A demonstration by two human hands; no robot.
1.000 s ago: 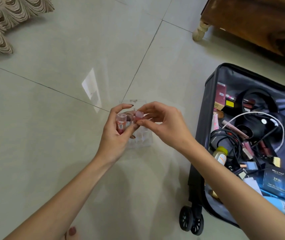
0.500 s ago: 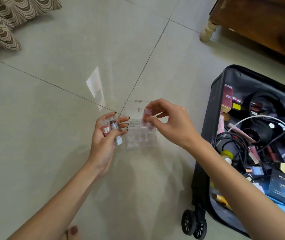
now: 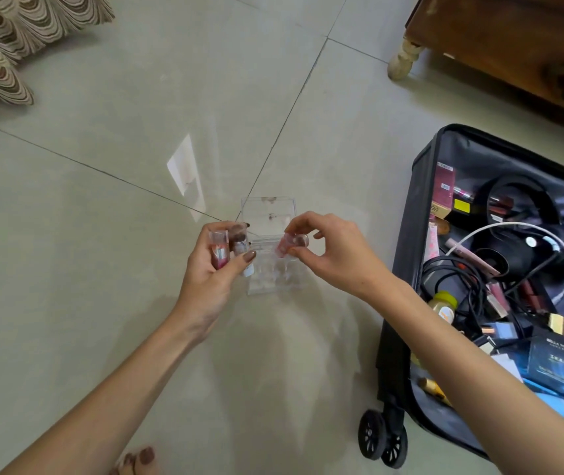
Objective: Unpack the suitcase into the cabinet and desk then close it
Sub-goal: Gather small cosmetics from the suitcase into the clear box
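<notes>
Pale tiled floor [image 3: 102, 286] — patterned fabric [image 3: 6, 39] top-left

A home room: tiled floor [image 3: 136, 303], wooden furniture [image 3: 513, 46], patterned fabric [image 3: 6, 39], open suitcase [image 3: 411, 234]

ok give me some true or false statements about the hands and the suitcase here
1. The left hand holds several small tubes. True.
2. The right hand holds nothing. False: it pinches a pink tube between thumb and fingers.
3. The suitcase is zipped shut. False: it lies open, with black cables and cosmetics inside.
4. A clear organiser sits on the floor below the hands, outside the suitcase. True.
</notes>
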